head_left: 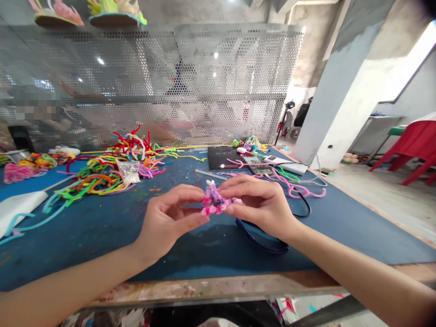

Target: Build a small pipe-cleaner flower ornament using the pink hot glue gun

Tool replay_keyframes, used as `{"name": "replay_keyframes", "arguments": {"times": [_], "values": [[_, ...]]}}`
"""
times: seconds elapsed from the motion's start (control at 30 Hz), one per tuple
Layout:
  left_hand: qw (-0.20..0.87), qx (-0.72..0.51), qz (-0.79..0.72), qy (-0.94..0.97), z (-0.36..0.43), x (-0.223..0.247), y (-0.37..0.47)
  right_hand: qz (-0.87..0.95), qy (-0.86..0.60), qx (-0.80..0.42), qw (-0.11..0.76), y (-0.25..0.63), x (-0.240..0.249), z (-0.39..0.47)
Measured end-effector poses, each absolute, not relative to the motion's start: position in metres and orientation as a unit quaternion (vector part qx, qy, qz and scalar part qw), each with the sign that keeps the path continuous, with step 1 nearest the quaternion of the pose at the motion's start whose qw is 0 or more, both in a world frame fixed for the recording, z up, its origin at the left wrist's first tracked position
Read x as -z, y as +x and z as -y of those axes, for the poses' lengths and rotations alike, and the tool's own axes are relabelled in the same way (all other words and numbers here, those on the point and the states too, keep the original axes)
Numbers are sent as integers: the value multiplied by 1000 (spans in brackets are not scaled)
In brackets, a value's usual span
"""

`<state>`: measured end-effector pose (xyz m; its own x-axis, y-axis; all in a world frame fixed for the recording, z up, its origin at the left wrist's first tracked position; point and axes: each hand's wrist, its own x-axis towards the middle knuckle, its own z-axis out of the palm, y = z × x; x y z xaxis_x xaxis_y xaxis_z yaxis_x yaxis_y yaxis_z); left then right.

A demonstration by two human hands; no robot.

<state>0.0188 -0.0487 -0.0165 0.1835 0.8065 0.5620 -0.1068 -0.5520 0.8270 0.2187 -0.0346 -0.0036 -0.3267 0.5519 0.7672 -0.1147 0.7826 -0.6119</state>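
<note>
1. Left hand (166, 222): fingers pinched on small pink-and-purple pipe-cleaner figure (215, 202), held above the blue desk (102, 227) near its front edge.
2. Right hand (262, 202): fingertips closed on the same figure.
3. Loose multicoloured pipe cleaners (112, 170): heaped toward back-left edge.

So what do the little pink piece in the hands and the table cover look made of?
Pink piece: apparently fuzzy pipe cleaner twisted into a clump, pink and purple, matte fluff. Table cover: looks like a blue mat, dull, paint-flecked and scuffed; exact material unclear.

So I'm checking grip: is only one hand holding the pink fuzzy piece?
No, both the left hand and right hand pinch the pink fuzzy piece.
</note>
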Motion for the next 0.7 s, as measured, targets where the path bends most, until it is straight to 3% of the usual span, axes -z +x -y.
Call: {"name": "replay_keyframes", "arguments": {"times": [0.23, 0.53, 0.7], "values": [[381, -566, -277, 676, 46, 16, 19, 756, -149, -308, 558, 217, 7, 31], [235, -570, -283, 735, 54, 14, 21, 748, -154, -304, 570, 211, 12, 35], [205, -569, -288, 743, 53, 13, 21, 743, -174, -280, 583, 207, 17, 36]]}}
